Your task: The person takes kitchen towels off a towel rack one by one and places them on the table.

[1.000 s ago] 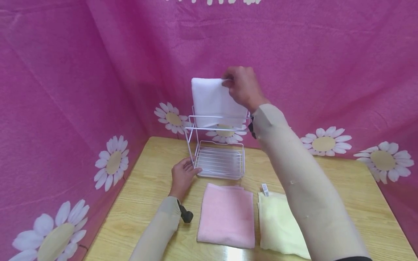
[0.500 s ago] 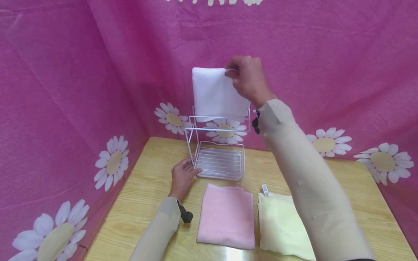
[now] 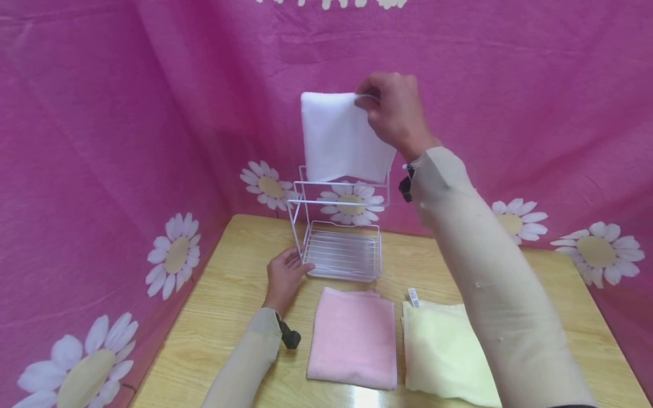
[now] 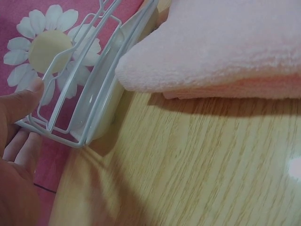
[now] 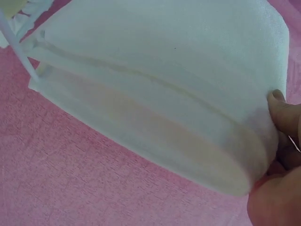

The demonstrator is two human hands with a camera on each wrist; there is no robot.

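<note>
A folded white towel [image 3: 342, 136] hangs above the upper rails of a white wire rack [image 3: 343, 203]. My right hand [image 3: 398, 110] pinches its top edge near the right corner. In the right wrist view the thumb lies on the white cloth [image 5: 164, 56], whose folded layers gape apart. Down at the rack's lower left corner, my left hand [image 3: 284, 277] grips the frame. The left wrist view has the thumb [image 4: 28, 96] on one side of the white wires [image 4: 61, 106] and the fingers on the other. Part of the towel's right side is hidden behind the right hand.
A folded pink towel [image 3: 353, 340] lies on the wooden table [image 3: 219, 294] before the rack. Right of it is a pale yellow towel [image 3: 444, 351] with a tag [image 3: 414, 297], partly under the right arm. Magenta flowered cloth [image 3: 459, 113] hangs behind and at the sides.
My right hand has lifted the white towel higher and a little to the right, and its lower edge has risen towards the rack's top rails. The left hand stays at the rack's corner.
</note>
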